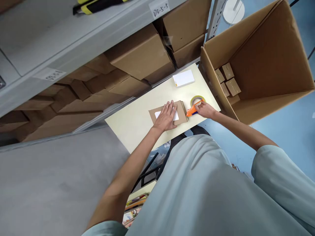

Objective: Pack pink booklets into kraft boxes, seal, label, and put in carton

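A small flat cardboard box (182,115) with a white label (176,116) lies on the pale tabletop (128,123). My left hand (166,116) rests flat on its top with the fingers stretched out, covering part of the label. At the box's right end, my right hand (204,109) is closed around an orange tape dispenser (192,110) that carries a roll of yellowish tape (197,98). The dispenser's front end is close to the box edge; whether it touches cannot be made out.
A white pad of labels or paper (183,78) lies at the table's back. To the right stands a large open carton (268,55) with several small boxes (232,86) inside. Shelving (98,36) with cardboard boxes (140,52) runs behind; a yellow-black utility knife (98,6) lies on it.
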Demonstrator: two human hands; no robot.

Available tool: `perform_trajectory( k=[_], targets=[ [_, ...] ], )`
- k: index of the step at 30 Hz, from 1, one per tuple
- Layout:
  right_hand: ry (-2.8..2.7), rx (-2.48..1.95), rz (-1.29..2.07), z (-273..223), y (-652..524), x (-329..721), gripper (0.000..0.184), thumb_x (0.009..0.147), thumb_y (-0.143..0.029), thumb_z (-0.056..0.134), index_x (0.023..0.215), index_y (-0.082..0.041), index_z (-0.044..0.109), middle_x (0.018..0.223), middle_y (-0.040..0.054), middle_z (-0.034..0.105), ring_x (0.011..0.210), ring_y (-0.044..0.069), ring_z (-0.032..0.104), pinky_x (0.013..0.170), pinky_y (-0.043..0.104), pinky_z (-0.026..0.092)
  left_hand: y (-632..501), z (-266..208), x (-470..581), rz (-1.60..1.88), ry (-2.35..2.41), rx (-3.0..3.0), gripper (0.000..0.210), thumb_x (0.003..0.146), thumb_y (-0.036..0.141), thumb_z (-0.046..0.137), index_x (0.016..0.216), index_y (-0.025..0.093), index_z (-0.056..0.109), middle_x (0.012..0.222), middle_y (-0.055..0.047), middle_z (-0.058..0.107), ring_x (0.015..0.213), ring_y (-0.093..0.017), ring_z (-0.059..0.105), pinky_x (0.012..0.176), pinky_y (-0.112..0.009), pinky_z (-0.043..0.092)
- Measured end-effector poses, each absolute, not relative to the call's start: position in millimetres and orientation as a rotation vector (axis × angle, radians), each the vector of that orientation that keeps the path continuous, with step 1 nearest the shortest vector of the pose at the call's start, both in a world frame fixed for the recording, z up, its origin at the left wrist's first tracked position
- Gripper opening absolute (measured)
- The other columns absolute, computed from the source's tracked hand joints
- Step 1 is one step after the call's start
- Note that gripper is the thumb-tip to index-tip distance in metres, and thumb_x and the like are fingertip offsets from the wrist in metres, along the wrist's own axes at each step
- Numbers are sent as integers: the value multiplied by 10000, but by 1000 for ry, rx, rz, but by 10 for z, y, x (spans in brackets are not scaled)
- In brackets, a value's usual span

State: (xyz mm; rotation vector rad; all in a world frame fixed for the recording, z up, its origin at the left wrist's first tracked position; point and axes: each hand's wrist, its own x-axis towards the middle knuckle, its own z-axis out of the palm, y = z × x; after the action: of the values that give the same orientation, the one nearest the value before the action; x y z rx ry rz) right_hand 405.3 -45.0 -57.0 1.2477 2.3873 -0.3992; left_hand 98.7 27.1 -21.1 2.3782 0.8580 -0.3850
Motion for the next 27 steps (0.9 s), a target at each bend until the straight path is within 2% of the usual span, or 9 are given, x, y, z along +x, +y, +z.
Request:
perform_trajectory(
  k=[2,5,7,9,12,16,22,27],
  targets=[
    [2362,1333,-485,-586,-662,3891,402,1067,-107,369,1365,68,573,1040,263,798,939,339,773,1007,477,435,294,-180,976,-401,873,2342,1310,764,562,910,1798,106,247,1880,-235,107,1756,-439,55,1413,-612,20],
    [2352,1427,-627,-641,-932,3554,398,1066,-175,446,1362,49,590,1033,269,794,897,348,765,954,486,475,218,-174,949,-314,1261,2194,1105,905,710,745,1800,247,293,1892,-174,128,1755,-452,10,1366,-740,48],
    [2365,1446,-672,-699,-1057,3323,418,1055,-150,443,1396,42,589,1054,263,800,908,342,762,969,494,494,162,-227,933,-194,1749,1925,1010,983,778,578,1802,265,285,1895,-195,75,1744,-497,-28,1295,-848,120],
    [2385,1433,-680,-765,-1130,3134,455,1035,-90,414,1440,41,575,1081,250,805,933,330,758,998,502,510,153,-335,942,-110,2112,1577,1028,997,823,482,1811,243,243,1888,-235,-11,1730,-543,-40,1232,-904,190],
    [2413,1417,-673,-844,-1157,2973,497,1018,-29,384,1480,17,560,1142,239,807,968,319,758,1032,512,525,219,-548,1031,-39,2291,1368,1140,927,875,539,1812,238,210,1881,-258,-50,1718,-576,-41,1203,-925,211],
    [2437,1388,-659,-855,-1144,2977,482,1021,-21,382,1465,13,568,1146,253,804,998,318,770,1021,504,528,269,-713,1206,117,2429,1439,1124,905,842,593,1798,257,240,1883,-248,55,1722,-561,-21,1201,-911,250],
    [2538,1248,-636,-759,-1260,3169,425,1048,-33,413,1424,-15,611,1079,202,827,957,285,778,1032,453,514,66,-545,1269,21,2346,1663,1027,915,696,669,1780,244,348,1890,-195,122,1710,-566,96,1255,-832,268],
    [2454,1249,-603,-710,-1405,3769,401,1060,-143,510,1423,-4,608,1117,225,823,985,310,778,1067,451,469,-48,-460,1262,-43,2165,1823,1017,912,639,695,1782,242,348,1895,-179,106,1728,-532,39,1285,-811,205]
  ],
)
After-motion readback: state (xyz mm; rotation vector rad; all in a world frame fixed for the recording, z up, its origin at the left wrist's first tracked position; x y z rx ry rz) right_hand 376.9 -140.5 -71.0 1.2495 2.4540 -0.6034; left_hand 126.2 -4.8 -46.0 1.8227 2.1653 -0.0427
